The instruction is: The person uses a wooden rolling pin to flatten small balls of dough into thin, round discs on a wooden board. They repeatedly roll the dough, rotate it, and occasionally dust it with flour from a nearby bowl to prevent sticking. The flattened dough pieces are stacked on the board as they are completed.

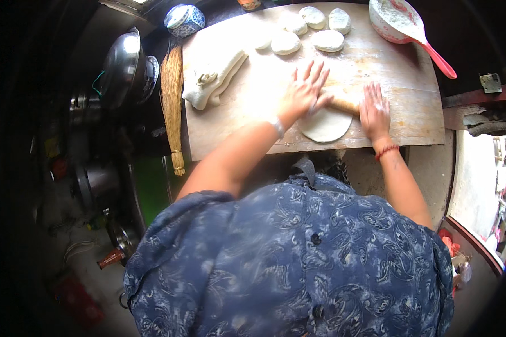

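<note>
A wooden rolling pin (342,104) lies across the far part of a flat round of dough (327,126), near the board's front edge. My left hand (304,93) rests palm down on the pin's left end with its fingers spread. On the right end lies my right hand (375,108), also flat, its fingers stretched forward and dusted with flour. Neither hand curls around the pin, and both palms hide its ends. Beneath everything is a floury wooden board (409,109). Beyond the hands sit several dough pieces (286,43), some washed out by glare.
A folded cloth (215,80) lies on the board's left part. Beside that edge rests a straw brush (172,97), near a metal basin (124,63). A blue-and-white jar (184,20) stands at the back left. A flour-filled ladle (398,21) overhangs the back right, its pink handle sticking out.
</note>
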A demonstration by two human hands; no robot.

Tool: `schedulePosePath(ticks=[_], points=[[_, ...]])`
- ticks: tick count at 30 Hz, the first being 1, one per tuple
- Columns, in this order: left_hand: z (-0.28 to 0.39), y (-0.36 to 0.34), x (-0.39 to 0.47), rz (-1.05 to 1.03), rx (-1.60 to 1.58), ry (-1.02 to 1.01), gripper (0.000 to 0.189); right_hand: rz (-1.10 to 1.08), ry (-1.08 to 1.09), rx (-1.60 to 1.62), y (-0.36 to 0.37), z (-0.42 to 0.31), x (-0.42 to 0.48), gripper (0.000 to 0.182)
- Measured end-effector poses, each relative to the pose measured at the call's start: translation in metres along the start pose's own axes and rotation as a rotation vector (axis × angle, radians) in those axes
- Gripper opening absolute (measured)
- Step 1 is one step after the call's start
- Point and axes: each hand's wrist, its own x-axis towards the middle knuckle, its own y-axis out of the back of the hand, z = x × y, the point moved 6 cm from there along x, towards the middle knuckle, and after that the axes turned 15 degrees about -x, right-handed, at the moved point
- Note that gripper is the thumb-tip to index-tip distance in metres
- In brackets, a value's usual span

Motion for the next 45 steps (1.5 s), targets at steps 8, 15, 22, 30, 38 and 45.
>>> schedulePosePath(ticks=[8, 15, 22, 30, 38, 45], points=[[0.013, -0.015, -0.055, -0.052, -0.084, -0.002, 0.074, -0.08, 0.089, 0.025, 0.015, -0.014, -0.043, 0.056], [0.009, -0.003, -0.027, -0.036, -0.127, 0.072, 0.069, -0.004, 0.131, -0.017, 0.013, -0.011, -0.018, 0.052], [0.0, -0.005, -0.02, 0.051, -0.114, 0.19, 0.071, -0.047, 0.114, 0.083, 0.016, -0.008, 0.012, 0.044], [0.002, 0.011, -0.031, -0.004, -0.455, 0.359, 0.071, 0.059, 0.319, 0.256, 0.068, -0.033, -0.06, 0.033], [-0.033, -0.057, 0.026, -0.256, -0.529, 0.562, 0.065, 0.03, 0.33, 0.426, 0.074, -0.057, -0.078, 0.035], [-0.031, -0.046, 0.024, -0.366, -0.586, 0.691, 0.045, 0.013, 0.271, 0.429, 0.073, -0.047, -0.08, 0.035]])
